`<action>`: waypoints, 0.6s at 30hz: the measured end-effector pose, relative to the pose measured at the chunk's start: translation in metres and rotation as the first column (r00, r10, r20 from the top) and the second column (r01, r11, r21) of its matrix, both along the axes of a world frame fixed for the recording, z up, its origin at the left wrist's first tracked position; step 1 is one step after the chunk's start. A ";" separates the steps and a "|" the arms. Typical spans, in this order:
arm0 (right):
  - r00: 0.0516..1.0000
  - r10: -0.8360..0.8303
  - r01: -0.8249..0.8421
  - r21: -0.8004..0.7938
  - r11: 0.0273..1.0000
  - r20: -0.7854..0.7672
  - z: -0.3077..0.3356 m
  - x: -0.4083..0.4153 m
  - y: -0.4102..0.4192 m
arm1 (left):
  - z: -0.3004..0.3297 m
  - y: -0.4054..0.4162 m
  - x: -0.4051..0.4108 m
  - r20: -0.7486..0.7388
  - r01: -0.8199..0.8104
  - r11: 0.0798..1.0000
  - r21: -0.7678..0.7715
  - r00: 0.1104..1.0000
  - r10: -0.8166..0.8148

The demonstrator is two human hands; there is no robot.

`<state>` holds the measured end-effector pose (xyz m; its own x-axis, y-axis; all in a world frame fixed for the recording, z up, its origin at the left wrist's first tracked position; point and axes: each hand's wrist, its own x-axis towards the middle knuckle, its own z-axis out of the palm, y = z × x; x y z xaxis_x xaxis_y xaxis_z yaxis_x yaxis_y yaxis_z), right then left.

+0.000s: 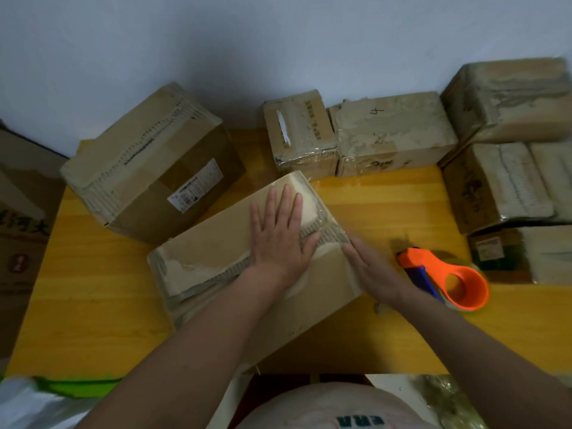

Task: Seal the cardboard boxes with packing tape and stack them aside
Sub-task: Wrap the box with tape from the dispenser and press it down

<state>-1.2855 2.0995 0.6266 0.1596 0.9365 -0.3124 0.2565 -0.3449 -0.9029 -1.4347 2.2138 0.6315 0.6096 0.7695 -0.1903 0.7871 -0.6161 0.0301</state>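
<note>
A brown cardboard box (216, 252) lies at an angle in the middle of the yellow table (93, 289), with clear tape along its closed top seam. My left hand (278, 233) presses flat on the box top, fingers spread over the taped seam. My right hand (374, 270) lies flat against the box's right edge, where the tape folds down the side. Neither hand holds anything. An orange tape dispenser (448, 277) with a blue handle rests on the table just right of my right hand.
A larger taped box (148, 168) with a white label sits at the back left. Two small boxes (300, 134) (393, 131) stand along the wall. Several more boxes (507, 144) are stacked at the right. Another carton (18, 230) stands off the table's left edge.
</note>
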 end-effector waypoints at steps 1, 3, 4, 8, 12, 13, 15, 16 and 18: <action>0.999 -0.045 0.045 0.044 0.998 0.003 -0.001 -0.004 -0.011 | 0.000 0.000 0.000 -0.007 0.001 1.000 -0.002 1.000 -0.001; 0.989 -0.151 0.149 0.107 0.983 0.009 -0.006 -0.010 -0.022 | 0.001 -0.001 0.000 -0.015 -0.002 1.000 -0.005 1.000 0.002; 0.979 -0.203 0.200 0.127 0.972 0.015 -0.007 -0.012 -0.023 | 0.002 -0.001 -0.001 -0.021 -0.004 1.000 -0.012 1.000 0.003; 0.962 -0.272 0.272 0.149 0.951 -0.019 0.004 -0.018 -0.020 | 0.017 0.005 -0.001 -0.029 0.007 0.993 -0.118 1.000 -0.010; 0.950 -0.303 0.309 0.101 0.946 -0.069 0.006 -0.018 -0.023 | 0.039 -0.019 -0.029 0.167 -0.162 0.963 -0.217 0.966 0.200; 0.947 -0.312 0.318 0.091 0.944 -0.073 0.006 -0.017 -0.024 | 0.040 -0.032 -0.045 0.188 -0.271 0.945 -0.184 0.934 0.304; 0.950 -0.306 0.310 0.072 0.948 -0.059 0.004 -0.017 -0.023 | 0.040 -0.063 -0.081 0.185 -0.493 0.868 -0.060 0.849 0.495; 0.960 -0.276 0.278 0.052 0.959 -0.044 0.002 -0.019 -0.021 | 0.039 -0.078 -0.098 0.169 -0.594 0.804 -0.030 0.790 0.589; 0.986 -0.166 0.166 0.002 0.986 -0.022 -0.001 -0.029 -0.016 | 0.035 -0.101 -0.125 0.148 -0.775 0.625 -0.095 0.610 0.779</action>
